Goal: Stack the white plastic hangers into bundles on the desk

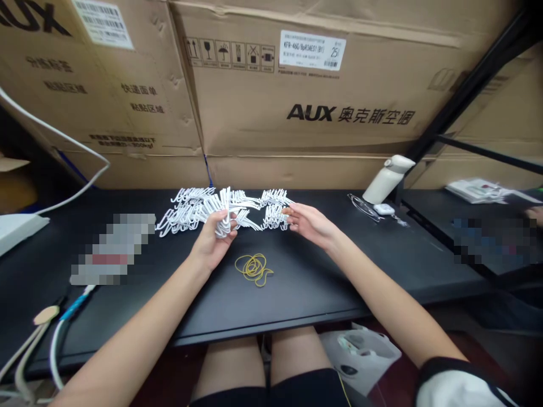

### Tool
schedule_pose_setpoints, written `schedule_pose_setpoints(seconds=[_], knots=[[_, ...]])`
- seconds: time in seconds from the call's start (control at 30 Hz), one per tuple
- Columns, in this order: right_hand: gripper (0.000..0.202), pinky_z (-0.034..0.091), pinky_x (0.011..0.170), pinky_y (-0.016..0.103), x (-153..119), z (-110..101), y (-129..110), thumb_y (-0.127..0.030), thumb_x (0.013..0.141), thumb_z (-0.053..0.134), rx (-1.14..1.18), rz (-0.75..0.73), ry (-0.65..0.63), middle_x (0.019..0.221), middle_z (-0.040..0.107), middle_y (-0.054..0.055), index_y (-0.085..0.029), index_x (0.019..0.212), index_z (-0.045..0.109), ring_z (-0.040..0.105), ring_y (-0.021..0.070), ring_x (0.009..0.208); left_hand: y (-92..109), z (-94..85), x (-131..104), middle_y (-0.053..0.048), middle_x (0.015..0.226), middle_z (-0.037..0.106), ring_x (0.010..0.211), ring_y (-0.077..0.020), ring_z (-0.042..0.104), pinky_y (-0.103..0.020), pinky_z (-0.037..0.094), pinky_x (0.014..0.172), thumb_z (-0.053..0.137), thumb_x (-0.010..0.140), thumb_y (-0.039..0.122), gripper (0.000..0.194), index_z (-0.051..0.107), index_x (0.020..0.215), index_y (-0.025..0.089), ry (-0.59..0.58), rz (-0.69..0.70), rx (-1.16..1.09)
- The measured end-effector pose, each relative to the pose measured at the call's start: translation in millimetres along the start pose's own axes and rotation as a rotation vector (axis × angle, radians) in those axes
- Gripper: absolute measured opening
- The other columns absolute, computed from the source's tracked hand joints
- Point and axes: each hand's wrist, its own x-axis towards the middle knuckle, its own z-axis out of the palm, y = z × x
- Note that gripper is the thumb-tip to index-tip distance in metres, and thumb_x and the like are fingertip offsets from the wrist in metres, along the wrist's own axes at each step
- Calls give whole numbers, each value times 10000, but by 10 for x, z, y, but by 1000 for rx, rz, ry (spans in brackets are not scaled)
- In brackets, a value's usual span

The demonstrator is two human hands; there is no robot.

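While a bunch of white hooks (223, 208) stands in your left hand (212, 242), your thumb and fingers are wrapped round its lower part. Your right hand (311, 222) is half curled, its fingertips at the right edge of a small cluster of hooks (274, 213); whether it pinches one or only touches, you cannot tell from this view. Two rows of hooks (182, 219) lie just left of your left hand and behind it, with further pieces (246, 220) between your hands.

Nearer your body than either hand, and between them, a loose tangle of yellow bands (255, 276) lies on the black table (305, 282). Left of your left hand is a pixelated object (114, 249), too obscured to name, with a white cable (55, 345) at its near end. Beyond your right hand, to its right, stand a white bottle (384, 182), glasses (365, 207) and a small white case (384, 209) close together. Farther right, part of another person's hand (535, 215) shows. Behind both your hands rise cardboard boxes (246, 124); below your right forearm, under the table edge, hangs a plastic bag (373, 364).
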Motion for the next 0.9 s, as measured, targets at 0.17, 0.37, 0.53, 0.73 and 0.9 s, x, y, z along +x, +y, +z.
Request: schedule_pose_setpoints(seconds=[0.17,0.37,0.53,0.73,0.9], knots=[[216,400,561,209,-42,22,27,-321,687,788,-70,-3,-68,949,660,40,-162,783,677,550,91,709,9,2,-2,6,662,598,497,-54,516,-127,395,388,687,608,137,170,546,704,141,-10,-10,5],[244,406,575,216,-38,51,65,-350,691,776,-180,-97,-85,717,575,5,-134,787,714,497,83,663,4,-12,11,6,672,600,506,-55,523,-127,400,390,698,596,136,183,560,716,134,-32,-11,7],[255,434,592,233,-51,109,88,-363,661,783,-285,-147,-28,729,599,12,-138,763,717,513,90,666,5,-12,15,7,671,599,506,-57,524,-130,403,390,695,597,132,180,564,720,134,-35,-11,11],[252,459,581,253,-48,124,144,-361,602,813,-430,-229,-22,781,642,33,-156,657,676,547,115,680,5,-16,13,8,665,595,503,-58,520,-131,405,389,682,610,127,162,556,711,139,-33,-11,11],[219,491,822,362,-48,69,188,-377,660,781,-702,-408,-67,1187,600,105,-171,681,709,586,228,1028,59,4,1,9,664,597,501,-58,527,-131,414,395,664,631,123,132,570,723,136,-41,0,6]])
